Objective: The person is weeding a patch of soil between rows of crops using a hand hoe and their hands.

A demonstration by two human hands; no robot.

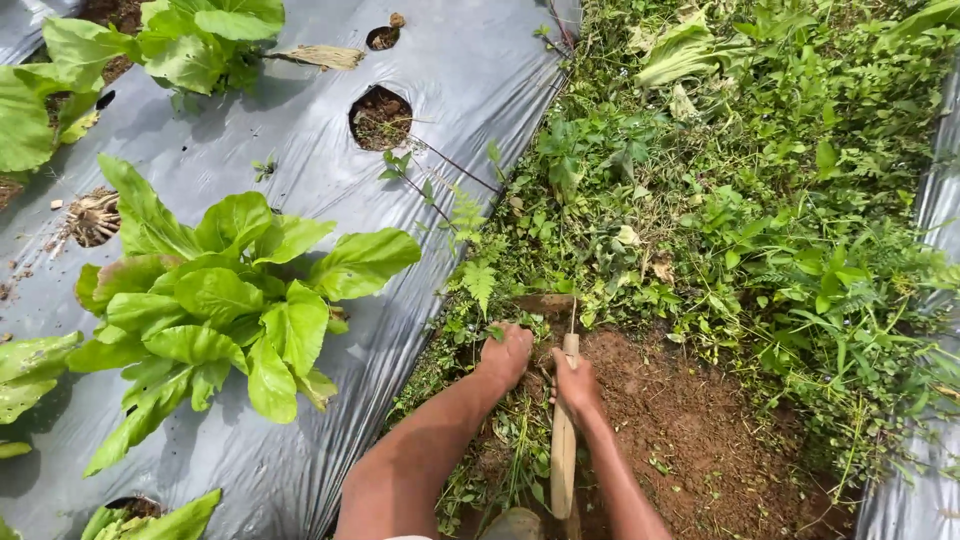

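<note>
Head view only. R hand (577,385) wrapped closed around wooden handle (564,440) of a small hoe-type tool; blade (545,303) lies near-flat at the weed edge, just ahead of both hands. L hand (505,355) curled knuckles-up, pressed into weeds (700,200) at the border of the grey plastic mulch (300,170); looks clenched on stems, but can't tell what exactly it grips.

Risks (judgement): blade sits close to L fingers, so a slip could nick them. Mulch edge is just beside the L hand; a stray stroke could tear the sheet or hit the leafy green plant (220,300).

Pose: both forearms reach fwd from btm of frame, nearly parallel, wrists low over bare soil patch (700,430).
</note>
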